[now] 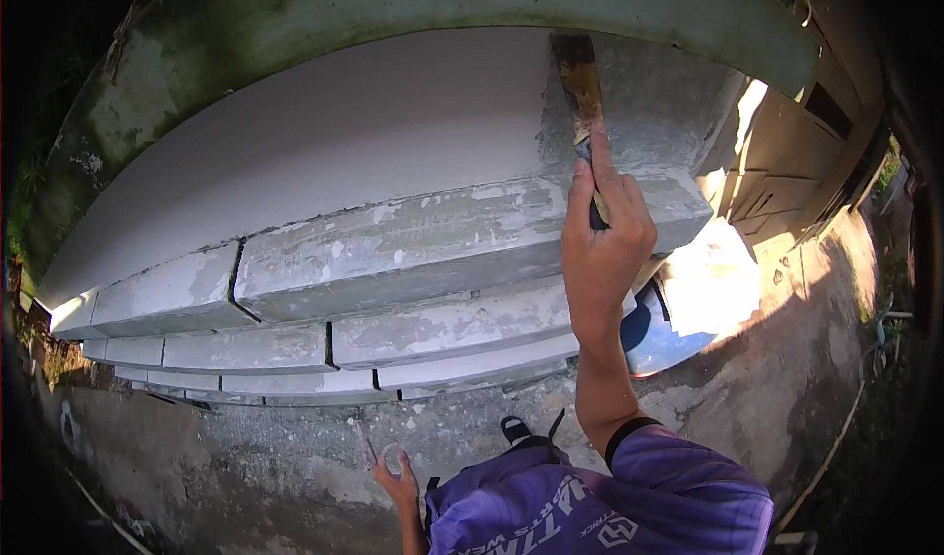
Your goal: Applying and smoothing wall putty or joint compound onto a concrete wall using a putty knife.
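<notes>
My right hand (612,226) is raised and closed around the dark handle of a putty knife (580,78), one finger stretched along it. The knife's blade is stained brown and lies against the wall, at the line where a smooth white coat (393,113) meets bare grey concrete (654,88). Low at my left side, my left hand (396,478) is closed, with a thin whitish-smeared flat tool (366,442) at its fingers. That tool shows nearly edge-on, so its kind is unclear.
Stepped ledges (403,250) with patchy white smears and dark joints run below the white surface. A greenish stained overhang (413,4) curves above it. At the right, a blue container (657,344) stands beside a brightly sunlit patch. My sandalled foot (513,427) is on rough concrete ground (285,442).
</notes>
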The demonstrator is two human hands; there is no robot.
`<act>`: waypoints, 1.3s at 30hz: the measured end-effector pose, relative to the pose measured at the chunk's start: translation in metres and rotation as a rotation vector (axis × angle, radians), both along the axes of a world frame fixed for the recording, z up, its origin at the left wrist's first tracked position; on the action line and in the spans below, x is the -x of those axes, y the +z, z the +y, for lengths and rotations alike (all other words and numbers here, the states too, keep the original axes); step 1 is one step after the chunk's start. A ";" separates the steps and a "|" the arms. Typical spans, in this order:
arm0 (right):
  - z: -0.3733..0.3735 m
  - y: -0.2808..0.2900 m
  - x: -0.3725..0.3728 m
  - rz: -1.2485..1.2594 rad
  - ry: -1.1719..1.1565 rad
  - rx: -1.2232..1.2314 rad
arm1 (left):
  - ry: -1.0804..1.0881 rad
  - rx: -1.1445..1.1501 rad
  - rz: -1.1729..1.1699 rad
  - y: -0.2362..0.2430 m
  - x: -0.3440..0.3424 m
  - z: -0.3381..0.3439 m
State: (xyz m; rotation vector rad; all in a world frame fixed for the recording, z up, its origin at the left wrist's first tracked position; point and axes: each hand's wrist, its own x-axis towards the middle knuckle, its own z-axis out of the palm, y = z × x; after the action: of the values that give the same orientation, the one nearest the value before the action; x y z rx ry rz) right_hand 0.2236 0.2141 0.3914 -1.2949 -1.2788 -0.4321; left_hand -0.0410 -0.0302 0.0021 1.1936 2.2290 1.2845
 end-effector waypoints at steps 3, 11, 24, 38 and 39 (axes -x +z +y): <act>0.000 -0.001 0.001 0.010 -0.016 -0.012 | -0.049 -0.047 0.072 0.004 0.002 -0.005; 0.014 -0.005 0.000 0.005 -0.040 -0.134 | -0.072 -0.009 -0.057 0.024 0.001 -0.007; 0.009 -0.005 0.005 0.015 -0.014 -0.073 | -0.112 0.030 -0.033 0.024 0.000 0.000; 0.004 0.009 0.006 -0.027 0.060 0.141 | -0.040 -0.023 -0.038 0.004 -0.014 0.004; 0.014 0.013 0.008 -0.031 0.053 0.104 | -0.016 -0.012 0.000 0.006 -0.016 0.003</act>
State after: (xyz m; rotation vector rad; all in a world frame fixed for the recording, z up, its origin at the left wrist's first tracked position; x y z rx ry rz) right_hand 0.2157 0.2280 0.4039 -1.3420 -1.3738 -0.3530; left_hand -0.0253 -0.0277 0.0076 1.2136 2.2094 1.2941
